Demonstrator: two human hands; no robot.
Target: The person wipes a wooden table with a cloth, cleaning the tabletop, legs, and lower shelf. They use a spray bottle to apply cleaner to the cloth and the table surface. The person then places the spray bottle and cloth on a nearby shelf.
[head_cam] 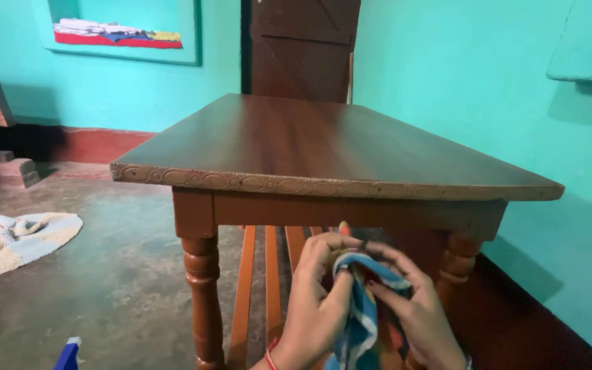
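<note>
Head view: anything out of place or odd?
Little. A pale cloth lies crumpled on the floor at left, away from the table. Both hands, left and right, bunch a striped rag below the table's edge. The tabletop shows no spill or damage.

Bench (323, 147) at frame centre; hands (368, 301) low centre before it, gripping cloth (364, 308) between them; rug (15, 240) on floor (118, 288), far left.
</note>
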